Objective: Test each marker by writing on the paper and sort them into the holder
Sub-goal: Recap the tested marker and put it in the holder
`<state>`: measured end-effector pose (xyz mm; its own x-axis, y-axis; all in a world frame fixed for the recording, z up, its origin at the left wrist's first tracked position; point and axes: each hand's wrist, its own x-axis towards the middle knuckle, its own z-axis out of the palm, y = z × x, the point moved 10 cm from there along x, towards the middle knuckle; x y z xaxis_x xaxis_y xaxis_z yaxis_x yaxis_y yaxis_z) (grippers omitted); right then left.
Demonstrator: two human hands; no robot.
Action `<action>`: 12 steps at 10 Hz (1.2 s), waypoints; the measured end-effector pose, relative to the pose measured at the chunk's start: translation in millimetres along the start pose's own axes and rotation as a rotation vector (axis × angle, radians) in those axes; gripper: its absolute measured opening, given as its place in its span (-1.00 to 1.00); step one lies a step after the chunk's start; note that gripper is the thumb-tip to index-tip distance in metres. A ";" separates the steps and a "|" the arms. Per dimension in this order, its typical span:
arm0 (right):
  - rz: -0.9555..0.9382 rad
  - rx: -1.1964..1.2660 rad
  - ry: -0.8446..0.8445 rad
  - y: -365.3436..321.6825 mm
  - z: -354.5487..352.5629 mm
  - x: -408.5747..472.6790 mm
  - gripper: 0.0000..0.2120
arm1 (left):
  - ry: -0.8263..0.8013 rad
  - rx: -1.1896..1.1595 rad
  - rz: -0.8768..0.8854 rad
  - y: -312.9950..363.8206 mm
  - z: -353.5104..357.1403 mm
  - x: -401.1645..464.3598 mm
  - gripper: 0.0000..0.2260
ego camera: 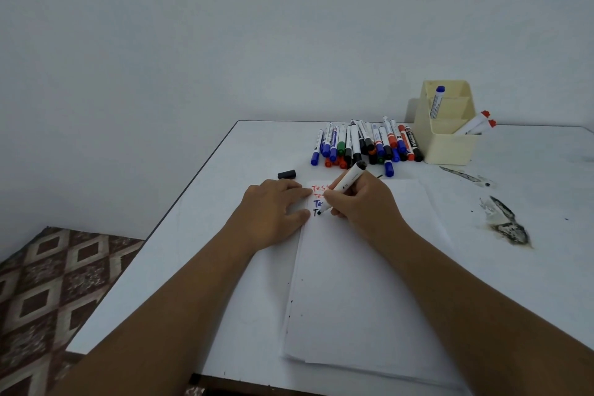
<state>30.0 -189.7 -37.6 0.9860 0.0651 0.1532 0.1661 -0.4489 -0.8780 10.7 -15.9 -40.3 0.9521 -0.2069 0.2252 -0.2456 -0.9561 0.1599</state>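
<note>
Your paper (363,283) lies lengthwise away from you, its near end close to the table (199,267) front edge, bare top on both sides. Your left hand (273,212) presses flat, fingers straight, on its far-left edge. Your right hand (363,202) grips the marker (344,186), tip down-left on the paper, rear up-right. Beyond lie the cap (286,174), the pile (366,145), then the holder (448,128) far right.
</note>
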 end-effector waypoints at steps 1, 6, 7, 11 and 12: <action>-0.013 0.023 0.051 -0.8 -7.1 -2.1 -0.88 | -0.003 0.002 0.002 0.3 0.1 0.0 -0.56; -0.018 0.047 0.043 -3.5 -7.6 -5.6 -0.92 | -0.017 -0.005 0.001 0.2 1.5 -1.1 -0.53; -0.005 0.070 0.097 -2.0 -14.3 -5.7 -0.95 | -0.027 -0.002 0.000 -0.4 1.8 -0.8 -0.49; 0.027 0.099 0.071 -0.3 -11.8 -6.3 -0.93 | -0.033 -0.024 0.004 1.5 -0.4 -2.7 -0.42; 0.026 0.084 0.071 1.1 -10.1 -5.5 -0.93 | -0.037 -0.018 0.013 3.7 -1.2 -3.1 -0.42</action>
<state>24.6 -199.6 -34.8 0.9873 -0.0101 0.1584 0.1433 -0.3729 -0.9167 6.6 -18.5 -39.3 0.9547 -0.2276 0.1919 -0.2614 -0.9493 0.1745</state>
